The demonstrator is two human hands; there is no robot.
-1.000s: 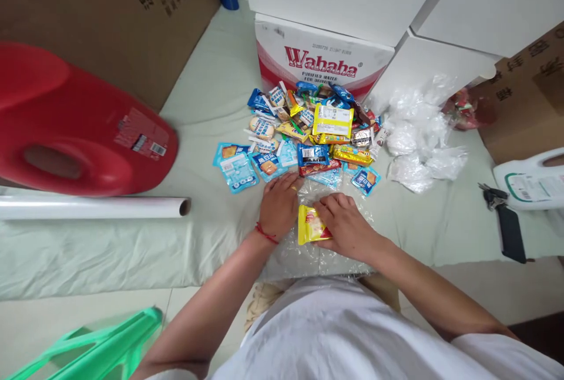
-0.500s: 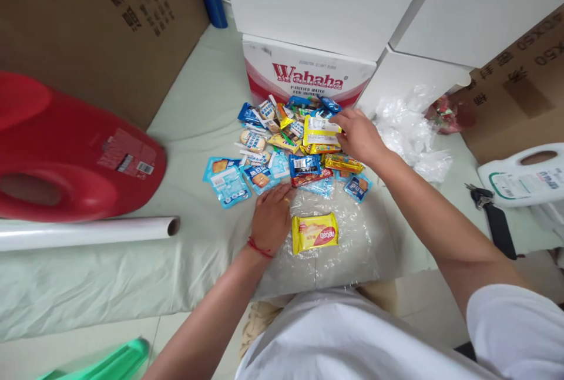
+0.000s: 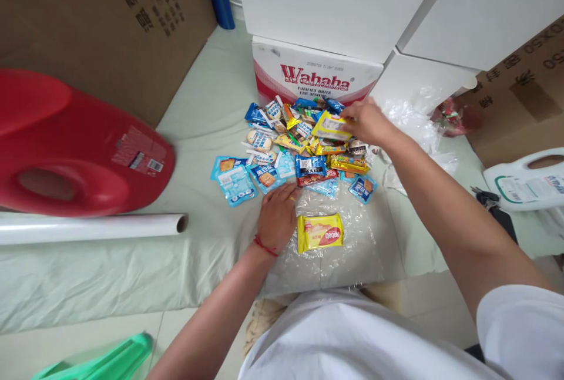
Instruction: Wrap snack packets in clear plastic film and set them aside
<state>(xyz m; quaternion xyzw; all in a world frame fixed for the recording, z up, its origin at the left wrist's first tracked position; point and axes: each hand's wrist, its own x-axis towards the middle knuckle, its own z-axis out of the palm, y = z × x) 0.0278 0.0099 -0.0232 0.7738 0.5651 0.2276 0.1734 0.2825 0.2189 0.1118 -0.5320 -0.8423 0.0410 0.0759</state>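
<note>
My right hand [image 3: 368,120] pinches the right edge of a yellow-and-white snack packet [image 3: 331,126], which tilts above the heap of wrapped snacks [image 3: 291,143]. Its fingertips are partly hidden behind the packet. My left hand [image 3: 278,212] lies flat, fingers stretched, on the left side of a clear plastic bag [image 3: 356,245]. On that bag, just right of the left hand, rests a yellow nabati packet [image 3: 320,232]. Light-blue biscuit packets [image 3: 238,185] lie beyond the left fingertips, beside a dark-blue packet [image 3: 311,165].
A Wahaha carton [image 3: 315,71] stands behind the heap. Crumpled clear plastic [image 3: 414,115] sits to its right, near a white jug [image 3: 526,180]. At left are a red jug [image 3: 88,157], a white roll [image 3: 97,228] and a large cardboard box [image 3: 101,45].
The yellow-and-white packet in my right hand has tilted, its face turning away. The view has shifted slightly left. My left hand stays on the bag, and the nabati packet has not moved.
</note>
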